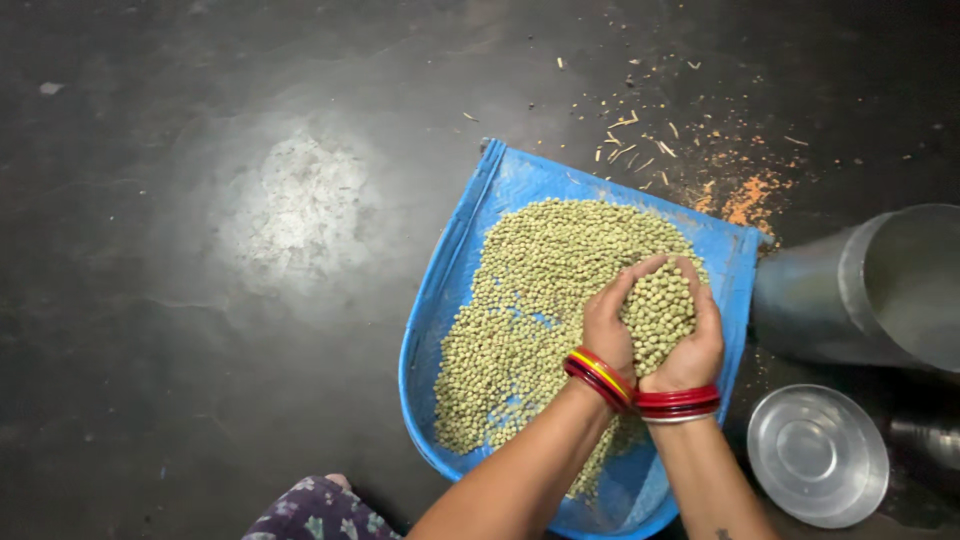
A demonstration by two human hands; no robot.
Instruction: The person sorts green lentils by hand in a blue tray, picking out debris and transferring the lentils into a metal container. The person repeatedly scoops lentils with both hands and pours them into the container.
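a: where are the dried peas (545,290)?

b: spread over the blue tray (455,270) on the floor. the left hand (608,330) and right hand (695,345) cup a heap between them, fingers curled around it, above the tray's right side.

a: nearest container?

b: the steel can (860,290), just right of the right hand.

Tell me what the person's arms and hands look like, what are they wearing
Both forearms are bare, no sleeves. The left wrist carries stacked bangles in red with a yellow one among them. The right wrist carries red bangles with a thin silvery one at the edge. A small dark mark, maybe a tattoo, shows on the right forearm.
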